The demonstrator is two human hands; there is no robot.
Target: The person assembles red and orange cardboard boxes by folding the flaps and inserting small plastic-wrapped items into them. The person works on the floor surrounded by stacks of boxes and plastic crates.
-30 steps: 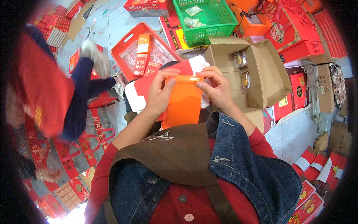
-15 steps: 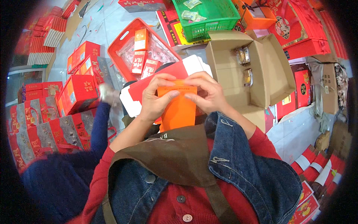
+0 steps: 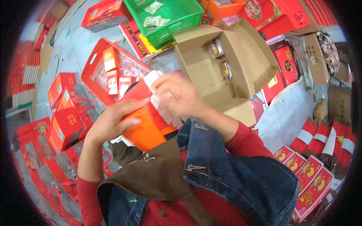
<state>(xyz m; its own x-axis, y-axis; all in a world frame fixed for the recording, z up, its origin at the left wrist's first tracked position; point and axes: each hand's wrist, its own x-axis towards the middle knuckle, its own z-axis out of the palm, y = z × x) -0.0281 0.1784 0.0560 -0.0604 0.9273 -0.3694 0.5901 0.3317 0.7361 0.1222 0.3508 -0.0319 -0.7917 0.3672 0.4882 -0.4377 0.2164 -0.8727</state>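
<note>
The left hand [image 3: 113,122] is curling around the side of a bright orange folded-card box [image 3: 145,130], its fingers [image 3: 132,121] lying across the box's face with the thumb up at the top edge, so the grip is closed on the box. The left forearm, in a red sleeve, is rising steeply from the lower left of the view. The right hand [image 3: 179,98] is reaching over the top of the same box from the right, blurred, with its fingers bent down onto the white and red flaps at the box's upper end; whether they are pinching the flaps or only pressing on them I cannot tell. The right forearm is coming in from the lower right under a blue denim cuff.

The box is being held up in front of the chest, above the lap. Just behind the hands, an open brown cardboard carton [image 3: 226,71] is sitting on the floor, with two round jars inside it. To its left, a red plastic basket [image 3: 94,75] is holding small red and orange packets, and a green plastic crate [image 3: 169,17] is standing farther back.
</note>
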